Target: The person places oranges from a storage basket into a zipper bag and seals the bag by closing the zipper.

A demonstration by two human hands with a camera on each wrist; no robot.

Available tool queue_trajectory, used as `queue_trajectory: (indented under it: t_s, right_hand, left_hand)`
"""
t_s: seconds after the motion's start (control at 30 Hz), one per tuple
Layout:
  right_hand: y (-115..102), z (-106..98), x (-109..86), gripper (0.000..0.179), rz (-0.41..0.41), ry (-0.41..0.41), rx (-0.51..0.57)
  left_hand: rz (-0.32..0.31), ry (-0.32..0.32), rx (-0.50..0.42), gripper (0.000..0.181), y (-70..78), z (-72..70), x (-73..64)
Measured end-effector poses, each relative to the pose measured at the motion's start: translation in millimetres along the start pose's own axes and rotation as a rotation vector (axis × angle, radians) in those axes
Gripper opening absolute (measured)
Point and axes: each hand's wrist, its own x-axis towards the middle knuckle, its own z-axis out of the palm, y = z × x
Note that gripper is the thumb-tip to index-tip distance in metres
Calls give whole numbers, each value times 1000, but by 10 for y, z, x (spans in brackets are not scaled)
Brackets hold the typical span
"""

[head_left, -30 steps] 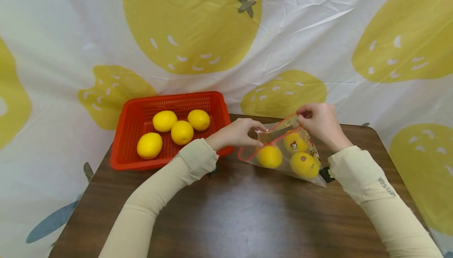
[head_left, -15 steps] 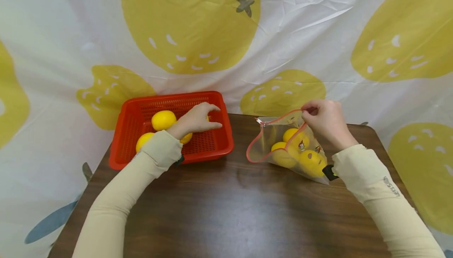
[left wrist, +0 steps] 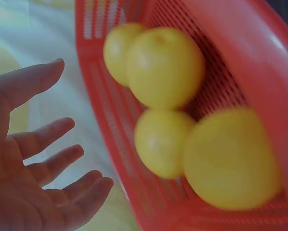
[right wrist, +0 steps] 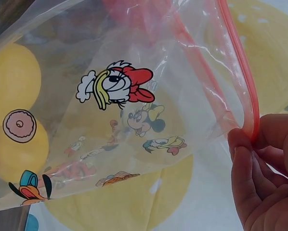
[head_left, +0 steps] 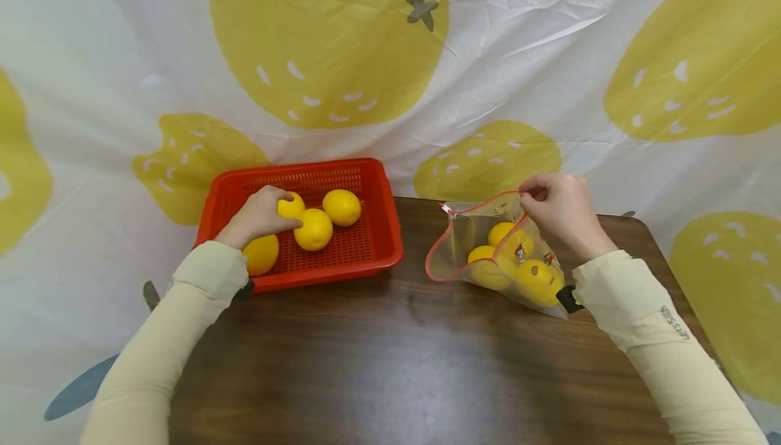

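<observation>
My left hand (head_left: 259, 214) is over the left side of the red basket (head_left: 384, 248), its thumb and fingers spread apart. Within the basket lie several yellow lemons (head_left: 314, 230); the hand partly covers two of them in the head view. The left wrist view shows the hand (left wrist: 43, 168) with nothing in its fingers, apart from the lemons (left wrist: 165, 67). To the right, my right hand (head_left: 564, 214) pinches the red-edged mouth of a clear zip bag (head_left: 464, 235). The bag gapes toward the left, with three lemons (head_left: 539, 282) inside. Cartoon prints mark its plastic (right wrist: 120, 86).
Basket and bag sit on a dark wooden table (head_left: 403, 363), with a strip of bare wood between them. A white cloth (head_left: 390, 146) with large yellow fruit prints hangs right behind the table. The zip's white slider (head_left: 448, 210) is at the bag's far left corner.
My left hand has let go of the bag's mouth and moved left across the basket to its left side. The right hand keeps its pinch, and the bag's mouth now gapes wider.
</observation>
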Motion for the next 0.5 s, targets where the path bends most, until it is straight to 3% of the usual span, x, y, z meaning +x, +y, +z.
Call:
queue_trajectory:
  t_s: [0.23, 0.5]
  right_hand:
    - [10, 5, -4, 17, -2, -3, -1]
    - [11, 11, 5, 16, -14, 13, -19]
  left_hand:
    - [-95, -13, 34, 62, -261, -46, -103]
    - [-155, -69, 33, 67, -425, 19, -177]
